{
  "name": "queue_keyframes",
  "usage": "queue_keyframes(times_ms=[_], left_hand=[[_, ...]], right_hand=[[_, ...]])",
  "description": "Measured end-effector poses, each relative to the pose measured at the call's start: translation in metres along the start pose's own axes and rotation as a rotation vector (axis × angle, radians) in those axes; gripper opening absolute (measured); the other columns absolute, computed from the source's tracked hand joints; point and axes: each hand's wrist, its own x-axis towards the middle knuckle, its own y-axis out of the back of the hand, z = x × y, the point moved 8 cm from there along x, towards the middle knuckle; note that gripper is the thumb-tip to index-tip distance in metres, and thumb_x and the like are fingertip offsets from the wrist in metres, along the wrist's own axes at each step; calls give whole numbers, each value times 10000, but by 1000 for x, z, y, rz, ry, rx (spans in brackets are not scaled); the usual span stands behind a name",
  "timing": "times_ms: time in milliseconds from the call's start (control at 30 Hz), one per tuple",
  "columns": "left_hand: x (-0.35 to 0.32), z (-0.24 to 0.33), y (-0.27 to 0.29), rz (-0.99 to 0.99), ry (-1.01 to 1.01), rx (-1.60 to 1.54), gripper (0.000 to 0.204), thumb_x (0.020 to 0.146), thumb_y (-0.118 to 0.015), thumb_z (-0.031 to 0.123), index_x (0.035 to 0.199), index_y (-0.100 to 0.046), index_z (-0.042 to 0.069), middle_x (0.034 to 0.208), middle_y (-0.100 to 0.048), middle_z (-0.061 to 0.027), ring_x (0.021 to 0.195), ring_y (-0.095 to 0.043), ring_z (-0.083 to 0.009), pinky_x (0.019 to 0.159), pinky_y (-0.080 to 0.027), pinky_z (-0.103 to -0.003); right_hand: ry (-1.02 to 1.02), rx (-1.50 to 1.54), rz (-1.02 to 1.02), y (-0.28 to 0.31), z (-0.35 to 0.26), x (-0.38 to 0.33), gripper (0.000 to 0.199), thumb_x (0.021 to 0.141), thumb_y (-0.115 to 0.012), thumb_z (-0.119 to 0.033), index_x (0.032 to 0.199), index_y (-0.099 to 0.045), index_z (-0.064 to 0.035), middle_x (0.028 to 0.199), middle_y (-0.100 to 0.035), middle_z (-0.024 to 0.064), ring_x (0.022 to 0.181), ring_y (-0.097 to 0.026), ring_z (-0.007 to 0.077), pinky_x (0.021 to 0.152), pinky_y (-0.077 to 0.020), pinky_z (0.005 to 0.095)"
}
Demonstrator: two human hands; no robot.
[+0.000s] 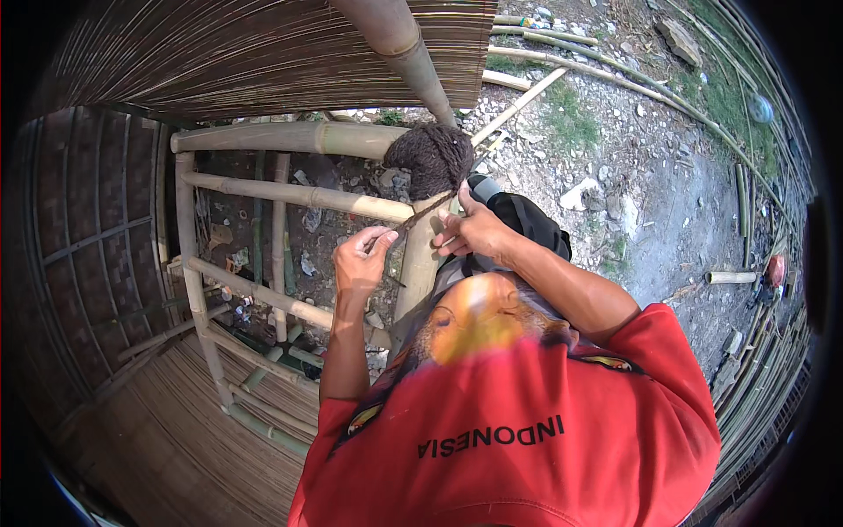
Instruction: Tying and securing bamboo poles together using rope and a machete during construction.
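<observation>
My left hand [363, 256] is closed in a pinch on a dark brown fibre rope [425, 213]. A short tail of the rope hangs below that hand. From the pinch, the strand slants up across a thick bamboo post [420, 268] to a thick wrapping of the same rope [435, 161], wound round the joint where bamboo poles meet. My right hand [481, 230] is at the post's right side, just below the wrapping. One of its digits points up beside the strand and the others are bent but apart, with nothing visible held in them.
A horizontal bamboo rail [272, 139] and a ladder-like bamboo frame [198, 263] stand left. Overhead hangs a slatted screen [263, 53] with a thick pole [399, 48]. Loose bamboo poles [632, 79] lie on stony ground; a slatted floor [176, 422] is lower left.
</observation>
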Motion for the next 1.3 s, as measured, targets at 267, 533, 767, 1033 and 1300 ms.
queue_keyframes(times_ms=[267,533,767,1033,1300], left_hand=[[49,24,15,-137,-40,219,182,911,-770,164,1014,-773,13,906,-762,-163,826,-732,-238,778,-545,-347],[110,9,2,-307,-84,462,168,852,-779,232,947,-783,94,930,-741,-148,854,-708,-336,776,-530,-419],[145,-2,-41,-587,-133,797,191,817,-800,308,959,-811,181,1024,-775,-67,952,-715,-294,874,-533,-410],[159,-67,-72,-718,271,677,206,866,-778,303,1043,-828,209,963,-789,-101,905,-731,-235,937,-526,-386],[158,-48,-60,-672,-48,727,234,902,-765,255,1089,-800,120,966,-773,-96,878,-719,-270,836,-541,-371]], right_hand=[[274,-555,465,76,-36,14,743,904,-820,-266,1500,-487,26,959,-769,117,826,-706,126,774,-563,297],[352,-415,420,81,-23,34,784,802,-896,-226,1442,-542,55,979,-769,110,874,-719,163,816,-570,331],[340,-311,380,89,-13,46,845,759,-924,-245,1446,-535,60,967,-765,110,875,-724,176,846,-568,326],[283,-241,228,109,20,65,457,976,-713,-148,1416,-616,-68,1163,-755,123,1050,-697,164,962,-523,327],[389,-262,337,95,11,37,198,955,-752,-136,1053,-681,20,817,-690,-2,745,-608,68,697,-513,275]])
